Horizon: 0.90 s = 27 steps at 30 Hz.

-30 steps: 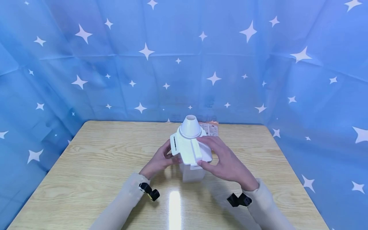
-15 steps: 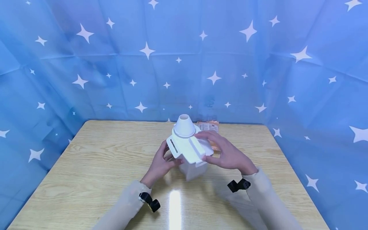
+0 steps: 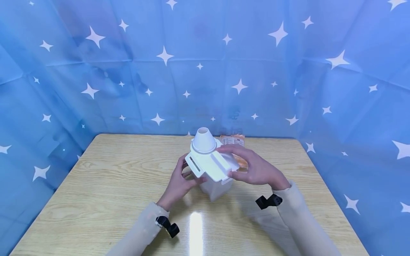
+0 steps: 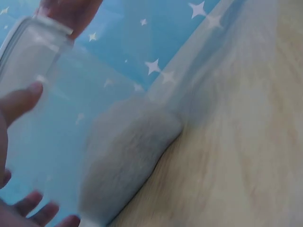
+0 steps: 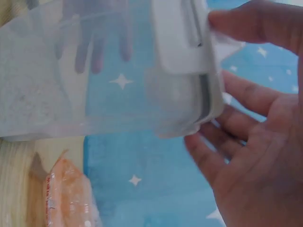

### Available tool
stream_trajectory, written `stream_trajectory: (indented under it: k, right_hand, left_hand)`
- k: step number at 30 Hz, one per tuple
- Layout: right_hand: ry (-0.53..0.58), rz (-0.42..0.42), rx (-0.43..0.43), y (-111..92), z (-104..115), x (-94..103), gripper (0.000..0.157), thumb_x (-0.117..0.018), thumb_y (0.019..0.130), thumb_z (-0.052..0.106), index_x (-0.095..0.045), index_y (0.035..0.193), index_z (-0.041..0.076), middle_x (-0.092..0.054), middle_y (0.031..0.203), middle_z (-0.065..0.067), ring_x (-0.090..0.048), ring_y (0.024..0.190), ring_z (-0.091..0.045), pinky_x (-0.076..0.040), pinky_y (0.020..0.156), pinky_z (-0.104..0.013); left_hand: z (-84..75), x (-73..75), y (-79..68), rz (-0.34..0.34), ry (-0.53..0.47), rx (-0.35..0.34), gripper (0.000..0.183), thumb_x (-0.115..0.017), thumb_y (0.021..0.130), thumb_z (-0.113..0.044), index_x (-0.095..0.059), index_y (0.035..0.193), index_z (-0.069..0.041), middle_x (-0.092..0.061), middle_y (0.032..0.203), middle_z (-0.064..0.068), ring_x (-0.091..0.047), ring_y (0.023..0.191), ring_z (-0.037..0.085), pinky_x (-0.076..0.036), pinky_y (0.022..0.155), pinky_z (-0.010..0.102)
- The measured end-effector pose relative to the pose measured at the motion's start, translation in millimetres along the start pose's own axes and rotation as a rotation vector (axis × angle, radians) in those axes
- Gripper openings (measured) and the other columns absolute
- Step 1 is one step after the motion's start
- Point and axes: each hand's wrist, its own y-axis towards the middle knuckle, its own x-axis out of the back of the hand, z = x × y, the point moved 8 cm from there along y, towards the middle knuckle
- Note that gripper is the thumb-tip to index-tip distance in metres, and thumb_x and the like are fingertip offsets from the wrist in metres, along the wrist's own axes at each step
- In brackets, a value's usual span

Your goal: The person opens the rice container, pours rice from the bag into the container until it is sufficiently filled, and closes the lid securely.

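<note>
A translucent storage container point(image 3: 214, 191) with a white lid point(image 3: 208, 168) stands turned at an angle on the table. A hollow white cone point(image 3: 204, 142) rises from the far end of the lid. My left hand point(image 3: 179, 183) holds the container's left side near the top, thumb on the near face and fingers around the far side. With thumb and fingers spread across it, my right hand point(image 3: 257, 166) grips the lid at its right edge. In the left wrist view, pale contents point(image 4: 130, 156) fill the container's lower part; they look fine-grained, but their kind is unclear.
Behind the container and my right hand lies an orange and white plastic packet point(image 3: 238, 140), partly hidden. The wooden table point(image 3: 121, 185) ends at the back against a blue curtain point(image 3: 192, 42) with white stars.
The container has turned and its top has shifted a little left, exposing more of the packet. Both hands moved along with it, my right hand slightly farther up the view.
</note>
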Motion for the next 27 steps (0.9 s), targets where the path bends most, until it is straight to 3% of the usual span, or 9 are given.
stream_trajectory:
  k: [4, 10, 15, 22, 27]
  right_hand:
    - [-0.065, -0.028, -0.044, -5, 11, 3.0, 0.066, -0.079, 0.090, 0.026, -0.051, 0.150, 0.026, -0.048, 0.156, 0.002, -0.042, 0.147, -0.027, -0.043, 0.113, -0.058]
    - [-0.134, -0.125, -0.078, -13, 25, 6.0, 0.055, -0.078, 0.091, 0.028, -0.059, 0.142, 0.019, -0.057, 0.148, 0.000, -0.054, 0.136, -0.024, -0.051, 0.106, -0.051]
    - [-0.195, -0.227, -0.086, -19, 34, 4.8, 0.045, -0.079, 0.090, 0.023, -0.066, 0.132, 0.013, -0.064, 0.138, -0.004, -0.062, 0.124, -0.023, -0.057, 0.098, -0.047]
    - [-0.313, -0.332, -0.069, -26, 48, 0.8, 0.035, -0.078, 0.089, 0.022, -0.071, 0.122, 0.011, -0.071, 0.122, -0.002, -0.065, 0.107, -0.017, -0.059, 0.084, -0.039]
    - [-0.396, -0.388, -0.033, -28, 55, -1.3, 0.033, -0.077, 0.088, 0.018, -0.073, 0.119, 0.009, -0.073, 0.113, -0.004, -0.065, 0.094, -0.017, -0.058, 0.073, -0.035]
  left_hand:
    - [3.8, 8.6, 9.2, 0.077, -0.034, 0.002, 0.089, -0.089, 0.080, -0.024, -0.038, 0.153, -0.037, -0.047, 0.151, 0.000, -0.046, 0.141, 0.031, -0.045, 0.116, 0.053]
    - [4.9, 19.7, 25.9, 0.243, -0.105, -0.067, 0.079, -0.077, 0.090, -0.011, -0.037, 0.157, -0.030, -0.042, 0.160, 0.003, -0.038, 0.149, 0.032, -0.041, 0.120, 0.054]
    - [8.7, 22.7, 37.5, 0.347, -0.101, -0.059, 0.072, -0.071, 0.096, -0.016, -0.036, 0.159, -0.026, -0.040, 0.163, 0.005, -0.036, 0.152, 0.032, -0.044, 0.119, 0.048]
    - [16.9, 20.9, 49.5, 0.420, -0.101, -0.038, 0.064, -0.061, 0.101, -0.019, -0.036, 0.160, -0.023, -0.043, 0.161, 0.007, -0.047, 0.144, 0.027, -0.047, 0.116, 0.041]
    - [21.5, 18.8, 54.7, 0.414, -0.128, -0.012, 0.057, -0.058, 0.103, -0.014, -0.041, 0.157, -0.020, -0.046, 0.159, 0.008, -0.052, 0.139, 0.023, -0.052, 0.112, 0.037]
